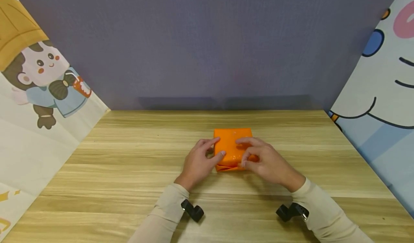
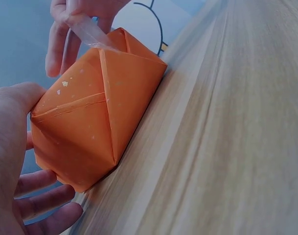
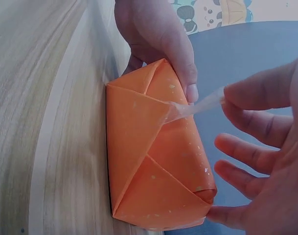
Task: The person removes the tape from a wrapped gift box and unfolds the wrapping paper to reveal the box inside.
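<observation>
An orange gift-wrapped box (image 1: 228, 142), speckled with shiny flecks, lies on the wooden table. Its near end shows folded triangular flaps (image 3: 131, 127) in the right wrist view. My left hand (image 1: 196, 164) rests at the box's left side, the thumb (image 2: 25, 94) on the top edge and the other fingers loosely extended beside it. Between thumb and index finger, my right hand (image 1: 271, 163) pinches a strip of clear tape (image 3: 202, 108). The tape's other end sticks to the tip of a folded flap. The remaining right fingers spread over the box's right side.
The wooden table (image 1: 113, 171) runs back to a grey-blue panel (image 1: 207, 45). Cartoon-printed sheets stand at the left (image 1: 42, 146) and right (image 1: 381, 110). A black wrist camera sits on each sleeve.
</observation>
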The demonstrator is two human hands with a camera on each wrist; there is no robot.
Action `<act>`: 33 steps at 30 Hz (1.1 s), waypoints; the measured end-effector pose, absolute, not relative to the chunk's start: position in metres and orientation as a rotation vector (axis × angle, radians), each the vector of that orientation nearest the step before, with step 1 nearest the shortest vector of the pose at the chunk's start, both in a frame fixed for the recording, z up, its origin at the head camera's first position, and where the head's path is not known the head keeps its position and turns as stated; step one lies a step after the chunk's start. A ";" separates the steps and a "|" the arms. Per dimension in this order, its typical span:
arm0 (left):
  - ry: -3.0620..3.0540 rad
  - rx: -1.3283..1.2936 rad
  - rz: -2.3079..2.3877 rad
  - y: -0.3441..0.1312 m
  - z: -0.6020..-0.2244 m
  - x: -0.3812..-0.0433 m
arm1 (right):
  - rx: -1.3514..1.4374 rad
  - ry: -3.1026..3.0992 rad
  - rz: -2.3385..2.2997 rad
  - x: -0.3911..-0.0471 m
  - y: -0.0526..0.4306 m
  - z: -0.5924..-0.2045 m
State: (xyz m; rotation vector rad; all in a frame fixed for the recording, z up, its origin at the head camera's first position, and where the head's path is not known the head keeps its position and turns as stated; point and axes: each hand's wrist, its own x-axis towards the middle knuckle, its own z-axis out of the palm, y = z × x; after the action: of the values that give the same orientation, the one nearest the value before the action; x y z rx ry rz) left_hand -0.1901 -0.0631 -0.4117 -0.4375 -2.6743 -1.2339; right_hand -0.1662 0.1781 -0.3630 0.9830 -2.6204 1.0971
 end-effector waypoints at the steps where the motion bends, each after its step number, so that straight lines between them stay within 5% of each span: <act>1: -2.672 -0.441 -1.235 -0.063 -0.412 -0.190 | 0.992 -2.620 1.103 -0.166 0.178 -0.363; 33: -2.667 -0.446 -1.276 -0.063 -0.414 -0.192 | 1.046 -2.571 1.061 -0.166 0.180 -0.363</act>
State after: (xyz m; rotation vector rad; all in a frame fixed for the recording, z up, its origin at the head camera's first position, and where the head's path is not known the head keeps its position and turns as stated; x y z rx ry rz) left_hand -0.1919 -0.0634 -0.4137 -0.4457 -2.6671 -1.2764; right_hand -0.1655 0.1795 -0.3630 1.0464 -2.5709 1.0613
